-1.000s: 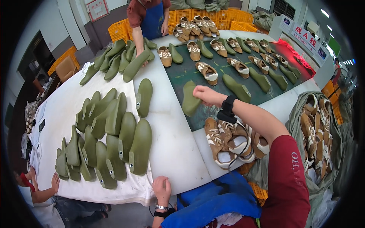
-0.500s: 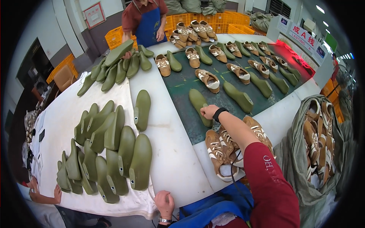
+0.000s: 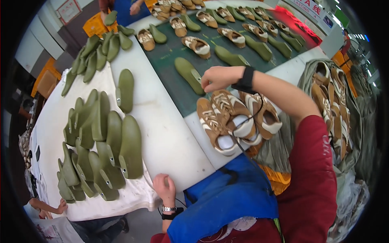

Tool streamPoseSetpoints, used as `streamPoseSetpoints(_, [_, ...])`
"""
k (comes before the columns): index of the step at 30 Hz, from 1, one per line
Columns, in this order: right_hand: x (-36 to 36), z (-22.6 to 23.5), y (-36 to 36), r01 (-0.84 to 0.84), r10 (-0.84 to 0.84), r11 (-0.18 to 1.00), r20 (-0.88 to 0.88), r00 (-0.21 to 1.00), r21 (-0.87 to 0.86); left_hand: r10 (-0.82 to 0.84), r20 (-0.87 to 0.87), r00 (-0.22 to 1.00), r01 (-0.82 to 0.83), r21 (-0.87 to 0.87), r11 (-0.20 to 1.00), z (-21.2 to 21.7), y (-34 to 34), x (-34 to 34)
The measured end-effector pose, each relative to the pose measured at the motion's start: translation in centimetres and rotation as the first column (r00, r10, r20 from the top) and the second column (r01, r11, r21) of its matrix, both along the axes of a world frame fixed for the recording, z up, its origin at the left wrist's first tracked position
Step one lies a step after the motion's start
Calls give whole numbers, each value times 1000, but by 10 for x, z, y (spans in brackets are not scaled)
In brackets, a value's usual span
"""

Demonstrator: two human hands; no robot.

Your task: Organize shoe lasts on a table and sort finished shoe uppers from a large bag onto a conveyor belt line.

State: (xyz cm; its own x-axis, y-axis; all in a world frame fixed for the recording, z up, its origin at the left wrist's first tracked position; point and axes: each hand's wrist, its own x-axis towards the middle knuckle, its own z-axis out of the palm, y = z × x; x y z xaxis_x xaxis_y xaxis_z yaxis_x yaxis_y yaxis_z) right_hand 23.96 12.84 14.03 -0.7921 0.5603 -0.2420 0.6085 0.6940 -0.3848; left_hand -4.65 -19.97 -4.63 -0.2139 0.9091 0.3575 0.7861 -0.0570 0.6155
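My right hand (image 3: 222,78), a black band on its wrist, hangs with curled fingers beside the heel end of a green shoe last (image 3: 188,73). No object shows in its fingers. Just below it, several brown-and-white sneakers (image 3: 212,121) are bunched at the near table edge. My left hand (image 3: 164,187) rests by the table's front edge, fingers loosely curled around nothing visible. To its left several green shoe lasts (image 3: 131,148) lie grouped on a white cloth (image 3: 139,196). A thin black cord (image 3: 247,119) runs from my right wrist across the sneakers.
Rows of sneakers (image 3: 196,46) and lasts (image 3: 231,56) lie on the dark green belt (image 3: 168,73). A grey sack (image 3: 310,77) of sneakers stands at right. More lasts (image 3: 99,56) are piled far left, near a co-worker in a blue apron (image 3: 127,8). Another person's hand (image 3: 62,206) is lower left.
My right hand has drawn back from the green last toward the near sneakers. My left hand stays by the table edge. The view has tilted down and shifted right.
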Motion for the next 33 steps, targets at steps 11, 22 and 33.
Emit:
streamPoseSetpoints(11, [79,-20,-172,91,-120,988,247,961,128,-26,-27,999,27,25,999,-1,7,11])
streamPoseSetpoints(22, [84,11,-149,-130,-982,138,-152,110,-982,-29,683,730,54,-15,998,59,58,43])
streamPoseSetpoints(33, [73,-18,-167,-217,-961,-68,5,277,-974,-111,859,500,181,21,983,116,110,31])
